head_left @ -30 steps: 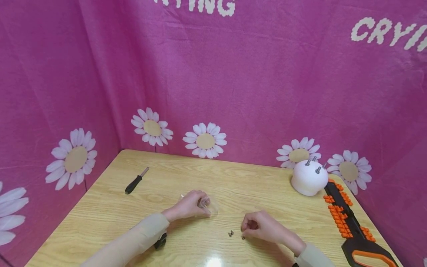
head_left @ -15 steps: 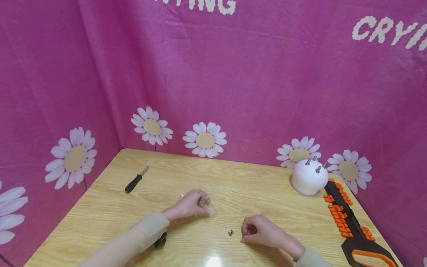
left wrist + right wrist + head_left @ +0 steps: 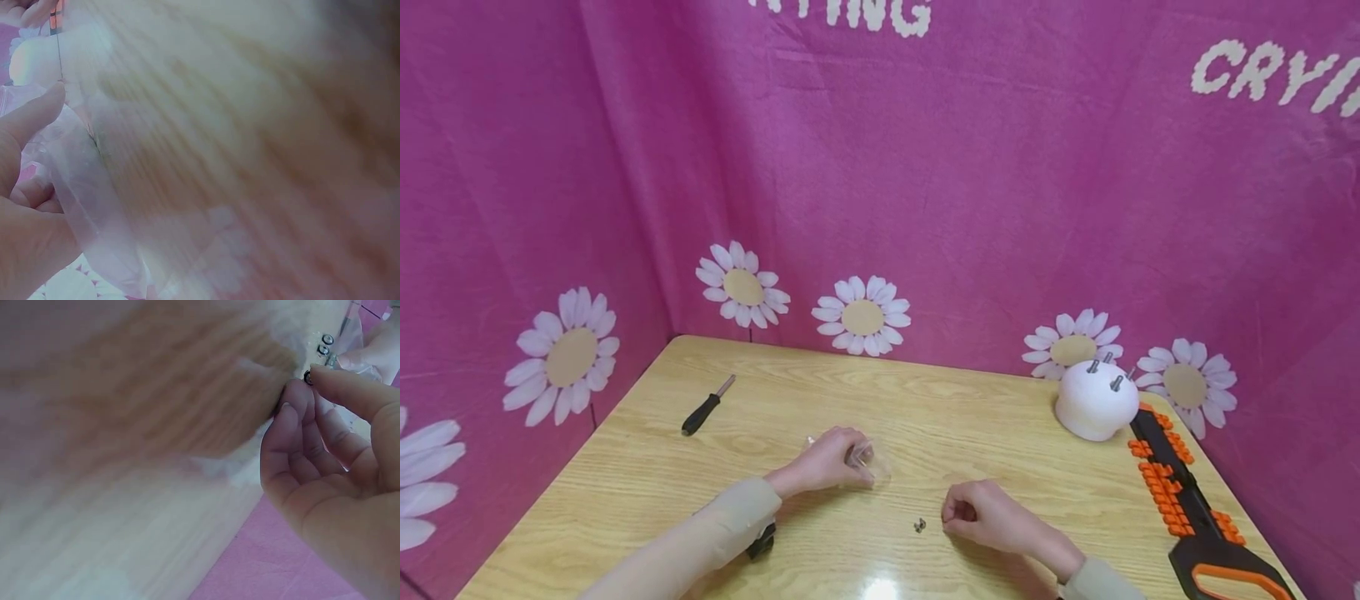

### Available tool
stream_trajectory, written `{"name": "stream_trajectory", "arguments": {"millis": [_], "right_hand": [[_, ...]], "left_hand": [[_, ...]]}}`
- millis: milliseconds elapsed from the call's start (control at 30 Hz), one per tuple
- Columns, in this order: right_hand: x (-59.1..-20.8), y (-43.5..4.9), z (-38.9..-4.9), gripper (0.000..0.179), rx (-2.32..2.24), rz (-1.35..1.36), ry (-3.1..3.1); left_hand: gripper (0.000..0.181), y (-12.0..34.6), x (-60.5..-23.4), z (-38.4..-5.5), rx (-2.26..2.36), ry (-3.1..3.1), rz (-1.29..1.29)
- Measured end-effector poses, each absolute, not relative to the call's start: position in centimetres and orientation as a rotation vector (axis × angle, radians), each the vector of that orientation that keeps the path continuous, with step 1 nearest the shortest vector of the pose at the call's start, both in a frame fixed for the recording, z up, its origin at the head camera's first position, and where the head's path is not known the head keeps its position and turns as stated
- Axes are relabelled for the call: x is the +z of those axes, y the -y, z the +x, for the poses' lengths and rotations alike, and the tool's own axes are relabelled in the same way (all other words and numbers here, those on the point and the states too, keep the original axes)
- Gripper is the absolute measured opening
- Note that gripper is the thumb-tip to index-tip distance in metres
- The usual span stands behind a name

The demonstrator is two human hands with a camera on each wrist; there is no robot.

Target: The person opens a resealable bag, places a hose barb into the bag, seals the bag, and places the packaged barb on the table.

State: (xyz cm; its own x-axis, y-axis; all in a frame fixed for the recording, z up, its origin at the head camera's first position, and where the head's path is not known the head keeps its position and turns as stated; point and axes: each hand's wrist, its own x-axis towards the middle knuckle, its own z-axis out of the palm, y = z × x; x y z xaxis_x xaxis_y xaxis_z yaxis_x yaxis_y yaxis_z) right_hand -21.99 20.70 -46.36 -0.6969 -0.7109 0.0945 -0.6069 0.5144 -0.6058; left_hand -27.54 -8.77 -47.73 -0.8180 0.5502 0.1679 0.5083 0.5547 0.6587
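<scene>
My left hand (image 3: pixel 833 458) grips a crumpled clear plastic bag (image 3: pixel 94 206) between thumb and fingers, low over the middle of the table. To its right, my right hand (image 3: pixel 988 517) pinches a small dark, shiny screw (image 3: pixel 308 377) between thumb and index fingertip, close to the tabletop; the other fingers are curled in. Between the hands lies a little cluster of small metal screws (image 3: pixel 920 525), which show round heads in the right wrist view. The thumb partly hides the pinched screw.
A black-handled screwdriver (image 3: pixel 702 413) lies at the left of the wooden table (image 3: pixel 880 392). At the back right sits a white rounded object (image 3: pixel 1096 402) with metal posts on top. Beside it runs a black and orange toothed tool (image 3: pixel 1187 500). A pink flowered cloth (image 3: pixel 880 183) hangs behind.
A small screw that lay under my right fingertips a second ago is now pinched in them. The right hand shifted only slightly; my left hand kept its hold on the bag.
</scene>
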Motion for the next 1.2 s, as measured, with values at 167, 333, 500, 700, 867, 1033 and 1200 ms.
{"name": "stream_trajectory", "arguments": {"millis": [167,333,500,700,867,1033,1200], "right_hand": [[-46.0,-20.0,-22.8,0.008,-0.949,-1.132,-2.582],[-45.2,-19.1,-23.9,0.007,-0.952,-1.137,-2.603],[-44.4,-17.8,-25.1,0.007,-0.925,-1.091,-2.670],[-44.0,-15.6,-26.4,0.006,-0.908,-1.090,-2.722],[-43.6,-13.7,-27.1,0.006,-0.913,-1.121,-2.736],[-43.7,-12.2,-27.5,0.004,-0.929,-1.190,-2.704],[-43.7,-11.9,-27.5,0.004,-0.951,-1.224,-2.669]], "left_hand": [[0.048,8.8,-48.0,-27.7,1.122,-2.727,0.957],[0.047,8.8,-48.1,-27.7,1.117,-2.724,0.949],[0.042,8.9,-48.1,-27.5,1.112,-2.725,0.925],[0.034,8.9,-48.1,-27.5,1.102,-2.734,0.914],[0.032,8.9,-48.1,-27.6,1.111,-2.722,0.939],[0.028,8.9,-48.0,-27.6,1.091,-2.734,0.934],[0.030,8.8,-47.9,-27.6,1.064,-2.748,0.926]]}}
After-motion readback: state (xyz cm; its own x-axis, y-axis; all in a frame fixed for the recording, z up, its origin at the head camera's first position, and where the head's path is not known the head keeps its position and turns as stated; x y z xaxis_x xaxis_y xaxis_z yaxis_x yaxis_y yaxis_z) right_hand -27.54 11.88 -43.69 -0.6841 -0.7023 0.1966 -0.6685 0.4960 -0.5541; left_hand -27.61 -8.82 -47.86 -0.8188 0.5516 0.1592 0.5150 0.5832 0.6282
